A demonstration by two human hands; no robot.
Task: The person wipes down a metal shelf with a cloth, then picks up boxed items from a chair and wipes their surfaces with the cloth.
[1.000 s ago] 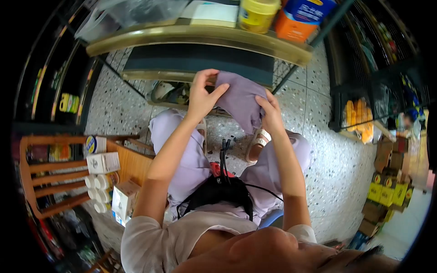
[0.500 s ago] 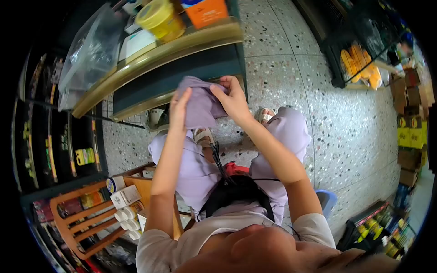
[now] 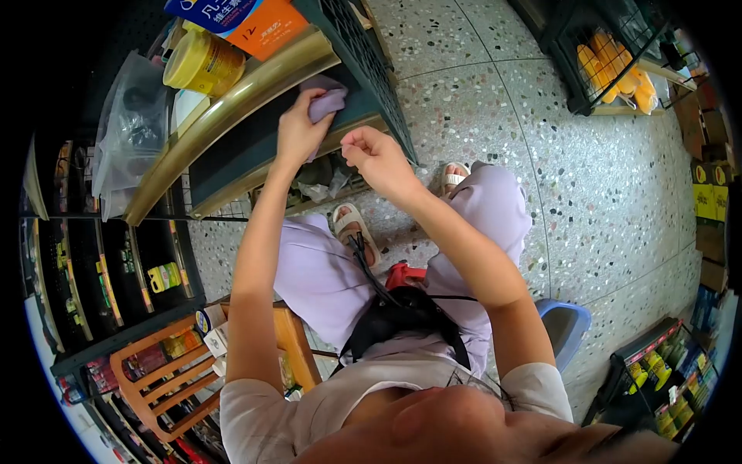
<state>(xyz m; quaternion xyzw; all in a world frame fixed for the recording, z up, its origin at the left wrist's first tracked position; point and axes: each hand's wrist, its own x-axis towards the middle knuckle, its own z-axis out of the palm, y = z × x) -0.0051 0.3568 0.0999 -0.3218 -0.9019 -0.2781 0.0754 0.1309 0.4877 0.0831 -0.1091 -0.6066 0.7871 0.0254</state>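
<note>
My left hand (image 3: 300, 138) is closed round a bunched purple cloth (image 3: 328, 102). It reaches into the dark lower shelf (image 3: 255, 143), with the cloth against the shelf surface near its right end. Below and to the right, my right hand (image 3: 380, 161) hovers in front of the shelf's lower edge. Its fingers are curled in towards the thumb, and nothing shows in them. A gold-coloured shelf edge (image 3: 232, 114) runs above my left hand. Under the lower edge, some clear plastic wrapping (image 3: 328, 185) is visible.
On the upper shelf stand a yellow tub (image 3: 202, 66) and an orange and blue box (image 3: 263, 27). A clear plastic bag (image 3: 131, 131) hangs at left. Around me are a wooden chair (image 3: 166, 371), a blue plastic stool (image 3: 564, 329) and a rack with orange items (image 3: 610, 66).
The purple cloth was spread between both hands; now my left hand alone holds it, bunched up, inside the shelf. My right hand has let go and moved slightly down. The view has shifted.
</note>
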